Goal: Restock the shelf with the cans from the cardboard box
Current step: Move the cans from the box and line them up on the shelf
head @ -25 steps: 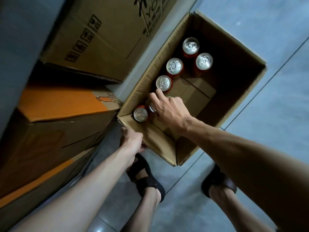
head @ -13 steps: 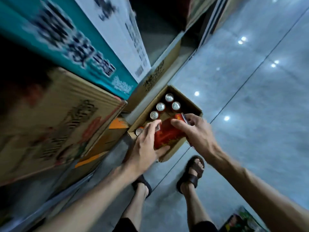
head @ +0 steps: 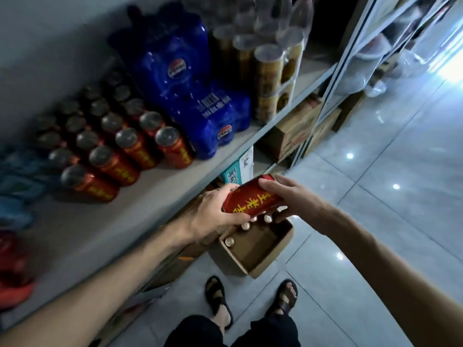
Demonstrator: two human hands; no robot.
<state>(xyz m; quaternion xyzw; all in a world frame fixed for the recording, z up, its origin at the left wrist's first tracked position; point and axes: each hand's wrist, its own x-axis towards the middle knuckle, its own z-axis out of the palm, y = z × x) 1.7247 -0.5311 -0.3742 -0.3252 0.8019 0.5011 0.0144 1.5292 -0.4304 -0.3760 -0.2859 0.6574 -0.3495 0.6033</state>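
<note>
A red can with yellow characters [head: 251, 199] lies on its side in the air, in front of the shelf edge. My left hand [head: 213, 211] grips its lower end and my right hand [head: 290, 196] grips its upper end. Directly below on the floor stands the open cardboard box [head: 260, 256], with several silver can tops [head: 229, 241] showing along its left side. On the grey shelf [head: 140, 196] to the left, rows of matching red cans [head: 172, 146] stand upright.
A blue shrink-wrapped pack of drinks [head: 185, 83] sits right of the red cans, with clear-wrapped tins [head: 270, 78] beyond it. Cardboard cartons [head: 293, 131] fill the lower shelf. My sandalled feet [head: 218, 299] stand on the glossy tiled floor [head: 388, 196].
I have stood up from the box: the view has risen from the floor to the shelf. The can taken out by my right hand is now higher, held by both hands.
</note>
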